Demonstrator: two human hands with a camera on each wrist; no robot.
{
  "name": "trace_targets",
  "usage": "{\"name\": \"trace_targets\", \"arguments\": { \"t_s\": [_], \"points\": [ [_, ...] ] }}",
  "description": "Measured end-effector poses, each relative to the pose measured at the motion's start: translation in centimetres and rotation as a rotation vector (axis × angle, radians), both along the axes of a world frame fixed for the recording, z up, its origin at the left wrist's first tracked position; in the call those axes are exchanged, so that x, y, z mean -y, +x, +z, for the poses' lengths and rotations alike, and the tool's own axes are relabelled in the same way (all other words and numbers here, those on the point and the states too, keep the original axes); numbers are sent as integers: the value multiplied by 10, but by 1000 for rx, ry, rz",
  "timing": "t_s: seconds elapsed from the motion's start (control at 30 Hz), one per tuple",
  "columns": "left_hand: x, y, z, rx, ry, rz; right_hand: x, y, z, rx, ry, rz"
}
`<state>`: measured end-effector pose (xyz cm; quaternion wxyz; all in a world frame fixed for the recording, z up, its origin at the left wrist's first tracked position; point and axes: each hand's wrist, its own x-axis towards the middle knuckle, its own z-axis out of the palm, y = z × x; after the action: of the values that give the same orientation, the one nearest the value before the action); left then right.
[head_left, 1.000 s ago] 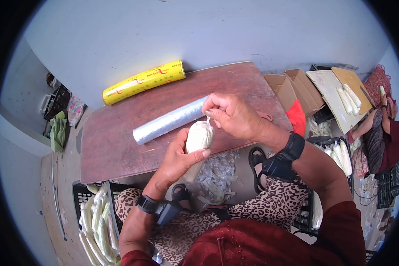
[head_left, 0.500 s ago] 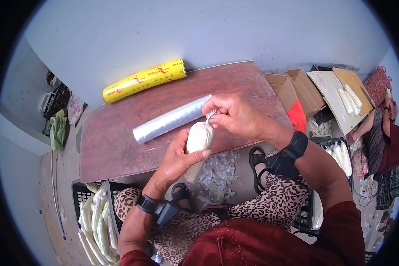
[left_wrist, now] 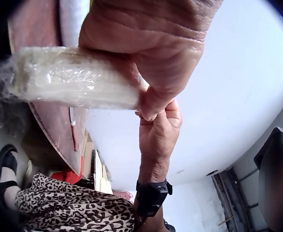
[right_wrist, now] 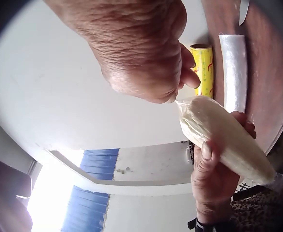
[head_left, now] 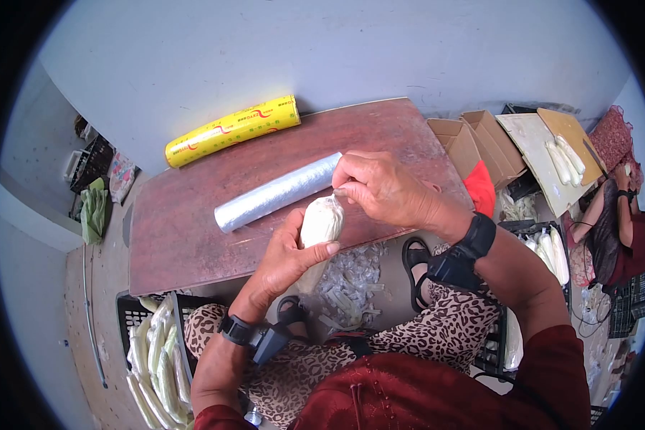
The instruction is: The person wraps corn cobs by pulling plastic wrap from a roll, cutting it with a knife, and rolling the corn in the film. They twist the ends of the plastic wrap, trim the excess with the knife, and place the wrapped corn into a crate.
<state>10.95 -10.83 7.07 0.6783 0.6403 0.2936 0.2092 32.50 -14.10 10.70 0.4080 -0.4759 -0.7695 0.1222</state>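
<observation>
A pale, long vegetable (head_left: 322, 221) wrapped in clear film is gripped round its side by the left hand (head_left: 288, 259), thumb across the front. The right hand (head_left: 388, 190) pinches the gathered film at its upper end. In the right wrist view the wrapped vegetable (right_wrist: 228, 137) slants, with film drawn from its tip to the right fingertips. Loose film sticks out at the other end of the vegetable (left_wrist: 78, 79) in the left wrist view. Behind the hands, a roll of clear film (head_left: 276, 192) lies on the reddish table (head_left: 186, 251).
A yellow printed roll (head_left: 233, 130) lies at the table's back edge. Crates of wrapped vegetables (head_left: 163, 358) stand low on both sides. A knife (left_wrist: 74, 130) lies on the table. Film scraps (head_left: 351, 287) cover the floor below. Another person (head_left: 613, 222) sits at the right, near cardboard boxes (head_left: 480, 147).
The twisted film between the right fingers and the vegetable looks shorter, the fingertips now close to its end. The left hand has barely moved. The other person's arms have shifted.
</observation>
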Motion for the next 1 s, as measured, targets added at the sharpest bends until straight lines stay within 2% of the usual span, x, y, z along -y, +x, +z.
{"name": "trace_targets", "arguments": {
  "t_s": [0.73,0.93,1.0],
  "points": [
    [0,-1,-5,16,11,-16,7,-10,6,-234,-213,-51],
    [1,-1,-5,5,5,-10,3,-5,-1,-45,-48,-2],
    [1,-1,-3,-6,-2,-9,3,-4,-1,-30,-65,14]
  ]
}}
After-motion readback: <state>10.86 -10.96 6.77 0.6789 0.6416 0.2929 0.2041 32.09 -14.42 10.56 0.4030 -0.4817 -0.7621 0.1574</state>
